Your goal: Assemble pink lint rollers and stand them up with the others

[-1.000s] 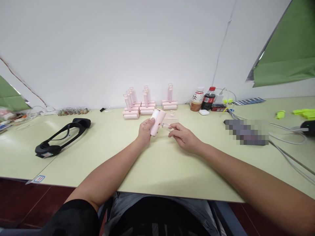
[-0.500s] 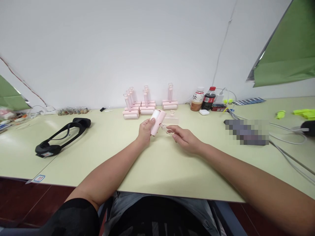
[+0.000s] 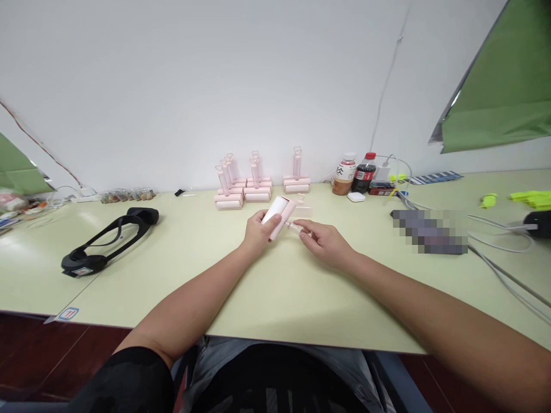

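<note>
My left hand is closed round the head of a pink lint roller, held tilted above the table with its white sheet roll showing. In my right hand the fingers pinch a clear handle, whose end meets the side of the roller head; whether it is fixed there I cannot tell. Just behind, a clear cover lies on the table. Farther back stand several pink lint rollers with their handles upright, and one more lint roller is set apart to the right.
Black headgear with a strap lies on the left of the table. Two drink bottles, a white-capped bottle and a cola bottle, stand at the back right. Cables run over the right side.
The lint roller head has turned and shifted slightly right and down in my left hand, showing more of the white roll. The right hand stays on the handle.
</note>
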`<state>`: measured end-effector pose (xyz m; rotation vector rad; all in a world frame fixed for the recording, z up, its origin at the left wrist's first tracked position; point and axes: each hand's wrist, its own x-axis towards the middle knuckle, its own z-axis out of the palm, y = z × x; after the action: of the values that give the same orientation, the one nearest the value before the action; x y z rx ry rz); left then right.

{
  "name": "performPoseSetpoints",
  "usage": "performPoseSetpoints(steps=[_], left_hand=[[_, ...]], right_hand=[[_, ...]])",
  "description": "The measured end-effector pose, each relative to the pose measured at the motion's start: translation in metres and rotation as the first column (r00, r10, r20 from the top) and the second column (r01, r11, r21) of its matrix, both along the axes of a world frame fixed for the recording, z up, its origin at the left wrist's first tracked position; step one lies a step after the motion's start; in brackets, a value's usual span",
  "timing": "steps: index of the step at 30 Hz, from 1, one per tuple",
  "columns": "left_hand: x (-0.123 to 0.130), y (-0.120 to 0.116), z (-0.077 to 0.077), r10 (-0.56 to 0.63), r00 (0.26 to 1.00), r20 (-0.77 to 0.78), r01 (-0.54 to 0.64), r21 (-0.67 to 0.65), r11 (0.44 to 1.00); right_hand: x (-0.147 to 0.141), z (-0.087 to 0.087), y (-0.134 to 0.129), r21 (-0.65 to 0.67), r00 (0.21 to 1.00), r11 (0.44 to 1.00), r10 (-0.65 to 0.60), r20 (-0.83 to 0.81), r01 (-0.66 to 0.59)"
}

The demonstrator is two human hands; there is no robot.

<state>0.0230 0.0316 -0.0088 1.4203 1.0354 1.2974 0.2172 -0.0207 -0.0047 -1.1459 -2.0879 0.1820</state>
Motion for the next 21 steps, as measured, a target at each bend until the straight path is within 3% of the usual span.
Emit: performPoseSetpoints(steps=[11,21], left_hand=[[0.004,-0.002,-0.003,0.011,0.991,-0.137,-0.015,-0.027,1.000],[0.009,-0.008,-0.001,-0.110,0.988,-0.106,0.094,-0.152,0.984]], right_hand=[[0.002,-0.009,0.003,0.039,0.998,0.998,-0.042,0.051,0.040],[0.005,-0.006,0.005,-0.011,0.999,0.999,-0.044,0.017,0.044]])
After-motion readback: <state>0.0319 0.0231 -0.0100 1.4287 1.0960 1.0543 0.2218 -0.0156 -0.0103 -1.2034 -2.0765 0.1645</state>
